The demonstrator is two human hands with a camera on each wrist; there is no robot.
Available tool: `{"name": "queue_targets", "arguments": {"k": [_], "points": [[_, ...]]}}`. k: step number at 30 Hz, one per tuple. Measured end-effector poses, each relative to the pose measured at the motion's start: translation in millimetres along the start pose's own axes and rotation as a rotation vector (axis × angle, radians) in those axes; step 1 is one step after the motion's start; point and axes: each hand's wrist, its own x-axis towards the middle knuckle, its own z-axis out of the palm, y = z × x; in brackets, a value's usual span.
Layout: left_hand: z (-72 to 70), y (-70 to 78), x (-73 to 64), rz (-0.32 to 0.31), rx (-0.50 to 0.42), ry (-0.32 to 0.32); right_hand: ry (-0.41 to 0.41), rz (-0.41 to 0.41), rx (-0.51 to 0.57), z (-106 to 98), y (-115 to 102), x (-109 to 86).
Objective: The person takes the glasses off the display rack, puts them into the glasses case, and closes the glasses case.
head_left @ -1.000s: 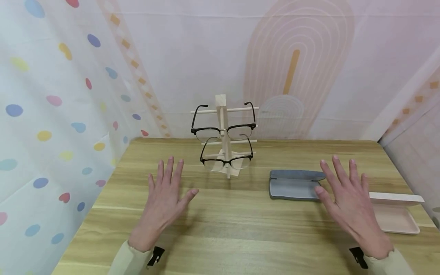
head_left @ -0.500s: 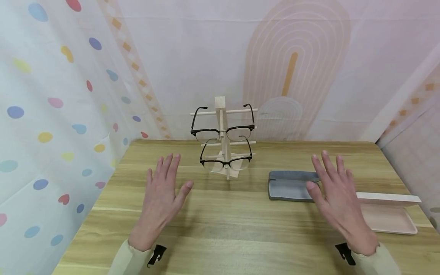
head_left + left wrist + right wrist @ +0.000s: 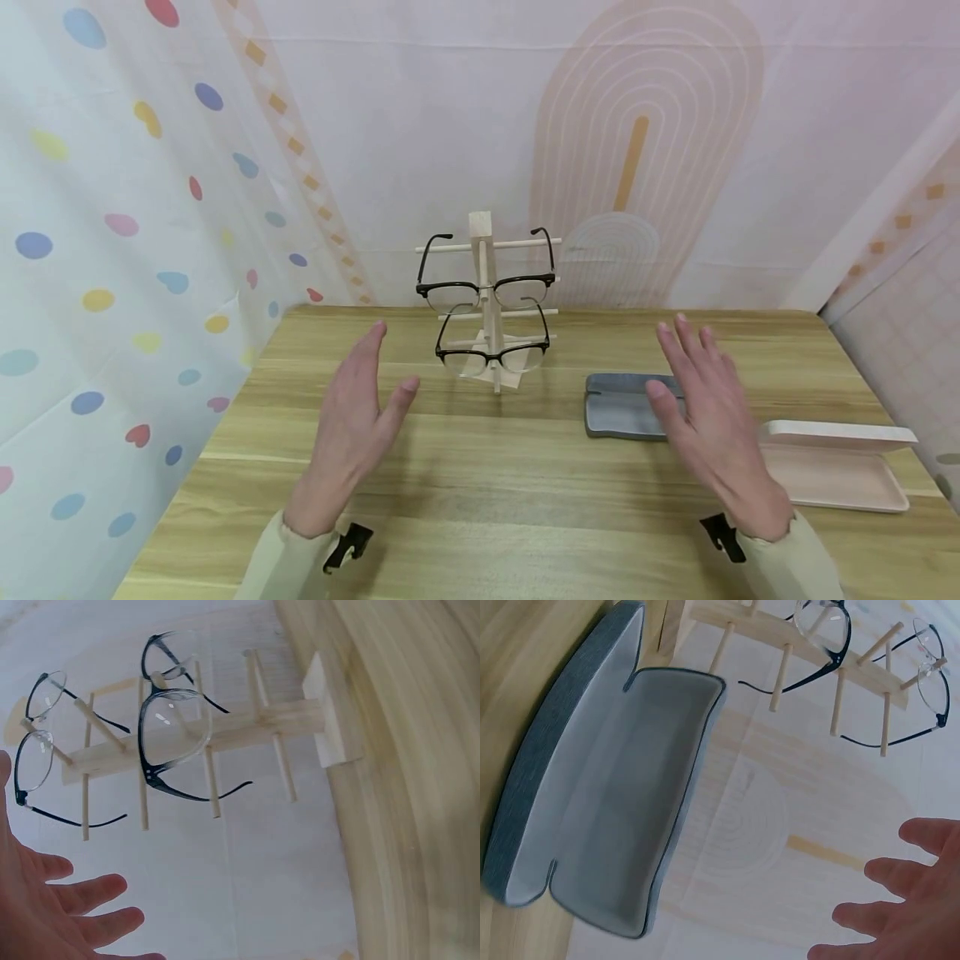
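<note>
A wood-grained table [image 3: 495, 492] ran back to a pale cloth [image 3: 420, 125] printed with an arch; dotted fabric [image 3: 150, 250] hung at the left, while the right side was perhaps cloth too, its pattern faint. Above the tabletop the left hand [image 3: 348, 437] and right hand [image 3: 716, 442] held their fingers straight and slightly apart. Farther back between them, a wooden stand [image 3: 481, 225] bore upper glasses [image 3: 453, 285] and lower glasses [image 3: 495, 357]. A lid-up grey case [image 3: 626, 414] and pink case [image 3: 832, 483] lay near the right hand.

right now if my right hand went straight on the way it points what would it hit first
Probably the pale pink patterned cloth backdrop: your right hand seems set to pass above the open grey oblong glasses case, though its height is hard to judge.
</note>
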Motion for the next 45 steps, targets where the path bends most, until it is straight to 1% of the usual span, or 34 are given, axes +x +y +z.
{"name": "queue_targets", "arguments": {"k": [7, 9, 12, 16, 19, 22, 25, 28, 32, 36, 40, 45], "points": [[-7.0, 6.8, 7.5, -0.054, -0.082, -0.026, 0.03, -0.028, 0.05, 7.3, -8.2, 8.8], [-8.5, 7.8, 9.2, -0.066, -0.119, -0.035, 0.035, -0.034, 0.06, 8.4, -10.1, 11.3], [-10.3, 8.1, 12.1, -0.082, -0.185, -0.042, 0.037, -0.035, 0.076, 9.8, -13.4, 15.6], [-13.3, 9.4, 17.6, -0.098, -0.307, -0.035, 0.027, -0.018, 0.111, 10.9, -19.5, 22.3], [-15.4, 11.5, 22.2, -0.12, -0.397, -0.035, 0.021, 0.007, 0.139, 11.2, -24.9, 27.4], [-17.2, 13.3, 27.1, -0.149, -0.46, -0.043, 0.027, 0.02, 0.16, 12.3, -29.5, 33.3], [-18.6, 14.7, 31.9, -0.172, -0.495, -0.052, 0.034, 0.033, 0.181, 13.3, -33.8, 39.6], [-20.1, 16.5, 36.2, -0.201, -0.517, -0.047, 0.04, 0.04, 0.206, 14.6, -37.8, 46.2], [-20.7, 18.8, 42.3, -0.225, -0.547, -0.015, 0.054, 0.042, 0.25, 17.1, -42.5, 53.7], [-19.8, 19.9, 49.1, -0.229, -0.592, 0.007, 0.074, 0.044, 0.292, 20.6, -46.2, 60.5], [-19.0, 20.9, 55.0, -0.245, -0.639, 0.001, 0.083, 0.055, 0.32, 23.6, -50.0, 67.6], [-19.5, 23.7, 60.5, -0.293, -0.718, -0.01, 0.088, 0.071, 0.352, 26.5, -54.1, 75.2]]}}
